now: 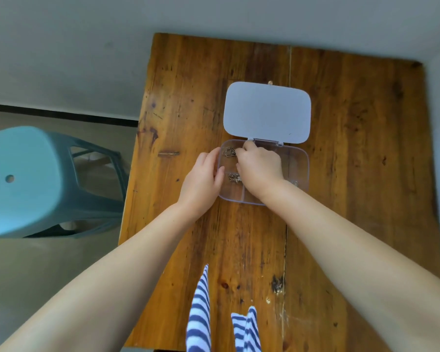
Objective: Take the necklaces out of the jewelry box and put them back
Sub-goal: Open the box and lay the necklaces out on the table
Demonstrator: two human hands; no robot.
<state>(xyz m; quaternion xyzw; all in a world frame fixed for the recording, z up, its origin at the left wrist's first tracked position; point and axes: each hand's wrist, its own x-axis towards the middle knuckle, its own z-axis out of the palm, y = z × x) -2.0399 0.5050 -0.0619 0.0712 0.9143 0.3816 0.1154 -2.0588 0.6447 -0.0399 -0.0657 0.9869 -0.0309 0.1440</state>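
We see the clear plastic jewelry box [300,171] near the middle of the frame on the wooden tabletop [353,199], its white lid [267,111] swung fully back and lying flat above it. Our left hand [201,184] rests with loosely spread fingers against the box's left wall, steadying it. Our right hand [261,165] is curled down into the upper middle compartments; whether its fingertips already pinch a chain we cannot tell, since the hand hides them. One necklace [230,151] sits bunched in the upper left compartment, just beside those fingers, and another necklace [233,178] lies in the compartment below it. We judge these chains light, limp and prone to tangle or snag on the dividers, so a fingertip pinch on a loose loop and a straight lift should serve best. The box itself looks light and likely to slide, hence the bracing hand. Bare tabletop lies open to the right and below; the left edge runs closer, with a blue stool [23,179] beyond it.
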